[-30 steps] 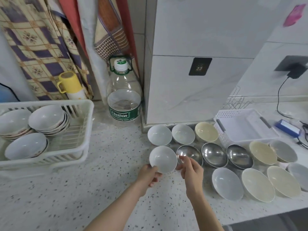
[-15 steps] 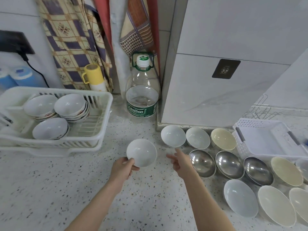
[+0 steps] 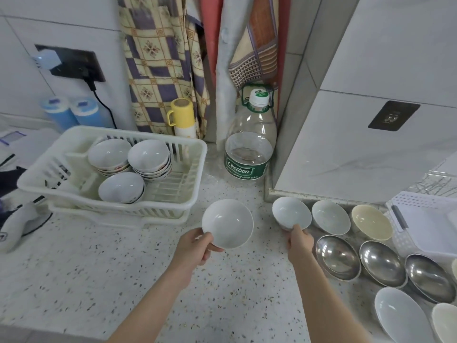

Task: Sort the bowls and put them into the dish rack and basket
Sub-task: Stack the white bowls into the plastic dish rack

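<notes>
The left hand (image 3: 195, 251) gripped a white bowl (image 3: 227, 223) above the worktop (image 3: 74, 280), near the dish rack (image 3: 195, 154); the right hand (image 3: 299, 243) pinched a second white bowl (image 3: 291, 212) by the rear wall.

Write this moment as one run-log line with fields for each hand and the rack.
left hand: holds white bowl above counter | right hand: grips second white bowl | dish rack: three groups of white bowls

Open speckled counter (image 3: 81, 273) leads to the dish rack (image 3: 193, 174); water bottle (image 3: 249, 154) beside it.
</notes>
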### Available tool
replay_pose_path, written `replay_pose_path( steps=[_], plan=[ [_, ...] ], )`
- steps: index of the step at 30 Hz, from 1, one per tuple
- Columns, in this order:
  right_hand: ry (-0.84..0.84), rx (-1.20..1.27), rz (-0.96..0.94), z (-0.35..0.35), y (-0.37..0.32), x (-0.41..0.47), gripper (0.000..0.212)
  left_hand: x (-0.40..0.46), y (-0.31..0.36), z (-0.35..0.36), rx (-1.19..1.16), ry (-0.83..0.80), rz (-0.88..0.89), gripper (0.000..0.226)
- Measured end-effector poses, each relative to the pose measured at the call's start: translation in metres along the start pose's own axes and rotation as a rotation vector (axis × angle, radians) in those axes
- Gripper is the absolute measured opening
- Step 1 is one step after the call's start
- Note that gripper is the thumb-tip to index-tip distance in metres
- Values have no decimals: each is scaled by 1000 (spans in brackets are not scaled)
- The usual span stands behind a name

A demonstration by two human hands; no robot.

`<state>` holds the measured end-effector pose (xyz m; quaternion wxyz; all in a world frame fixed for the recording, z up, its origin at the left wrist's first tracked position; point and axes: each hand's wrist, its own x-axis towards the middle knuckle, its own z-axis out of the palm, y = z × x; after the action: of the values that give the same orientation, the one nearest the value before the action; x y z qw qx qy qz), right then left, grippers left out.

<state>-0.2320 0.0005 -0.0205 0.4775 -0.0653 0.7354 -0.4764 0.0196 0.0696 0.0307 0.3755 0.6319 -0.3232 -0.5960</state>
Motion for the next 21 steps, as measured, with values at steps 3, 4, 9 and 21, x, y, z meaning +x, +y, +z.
replay_pose_path(
  steps=[3,4,9,21],
  plan=[
    [23,70,-57,8,8,-32,24,-5,15,-19,-17,-75,46,26],
    [34,107,-84,12,9,-45,23,-7,22,-27,-26,-95,60,25],
    [-25,207,-249,36,-1,-115,15,-7,52,-81,-104,-86,82,24],
    [-370,-267,-520,177,5,-216,21,36,84,-264,-208,311,205,14]
  ],
)
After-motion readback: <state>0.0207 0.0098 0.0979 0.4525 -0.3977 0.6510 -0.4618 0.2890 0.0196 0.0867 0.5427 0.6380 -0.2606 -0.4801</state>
